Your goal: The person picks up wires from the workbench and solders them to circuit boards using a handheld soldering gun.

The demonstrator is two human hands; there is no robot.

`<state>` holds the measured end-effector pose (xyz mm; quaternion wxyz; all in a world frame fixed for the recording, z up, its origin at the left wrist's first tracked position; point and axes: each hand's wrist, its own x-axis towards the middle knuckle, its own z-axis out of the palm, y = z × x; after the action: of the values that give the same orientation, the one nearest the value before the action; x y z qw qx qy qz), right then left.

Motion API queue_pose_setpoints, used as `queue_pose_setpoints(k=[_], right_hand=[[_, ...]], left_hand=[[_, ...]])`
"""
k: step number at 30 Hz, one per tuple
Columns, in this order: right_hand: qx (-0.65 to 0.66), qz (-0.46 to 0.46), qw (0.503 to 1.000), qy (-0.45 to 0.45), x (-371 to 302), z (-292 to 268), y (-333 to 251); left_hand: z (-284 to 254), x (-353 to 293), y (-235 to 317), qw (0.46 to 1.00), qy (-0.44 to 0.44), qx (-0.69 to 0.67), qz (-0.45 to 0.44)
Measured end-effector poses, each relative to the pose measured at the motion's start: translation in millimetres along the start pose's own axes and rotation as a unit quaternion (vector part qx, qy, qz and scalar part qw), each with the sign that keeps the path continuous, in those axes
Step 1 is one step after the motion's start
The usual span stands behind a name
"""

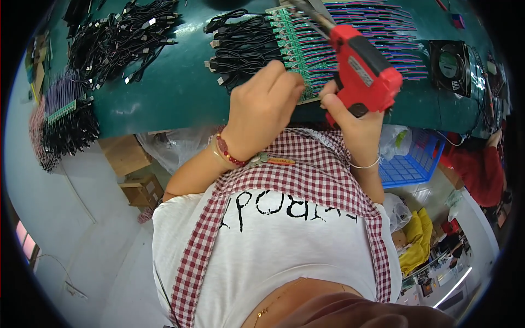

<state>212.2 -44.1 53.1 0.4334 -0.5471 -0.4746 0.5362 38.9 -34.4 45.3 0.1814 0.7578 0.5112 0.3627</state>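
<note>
One red gun-shaped tool (pixel 365 76) is gripped in your right hand (pixel 355 124), its nose cut off above; your left hand (pixel 265 104) curls beside the green board strip (pixel 283 37) — fingertips hidden, hold impossible to tell — covering some black cables (pixel 243 54).

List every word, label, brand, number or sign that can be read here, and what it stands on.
Wording is not copied out; only its place is told.
White shirt: large black lettering, legible only in part, since the checked apron overlaps it.
Red gun-shaped tool in the right hand: a pale label on its side, too small to read.
Orange tag at the apron: marks too small to read.
</note>
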Motion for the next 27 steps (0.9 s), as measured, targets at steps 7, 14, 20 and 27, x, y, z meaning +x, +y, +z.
queue_pose_setpoints(k=[7,14,20,27], right_hand=[[0.03,0.045,0.996,0.076,-33,-31,12],[-0.016,-0.001,0.999,0.029,-88,-80,69],[-0.149,0.008,0.989,0.003,-96,-84,66],[-0.165,0.006,0.986,-0.007,-93,-82,65]], left_hand=[[14,0,-17,0.998,-0.023,0.05,-0.015],[17,2,-17,0.997,-0.025,0.066,-0.014],[18,0,-16,0.997,-0.016,0.071,-0.017],[17,1,-16,0.998,-0.019,0.053,-0.017]])
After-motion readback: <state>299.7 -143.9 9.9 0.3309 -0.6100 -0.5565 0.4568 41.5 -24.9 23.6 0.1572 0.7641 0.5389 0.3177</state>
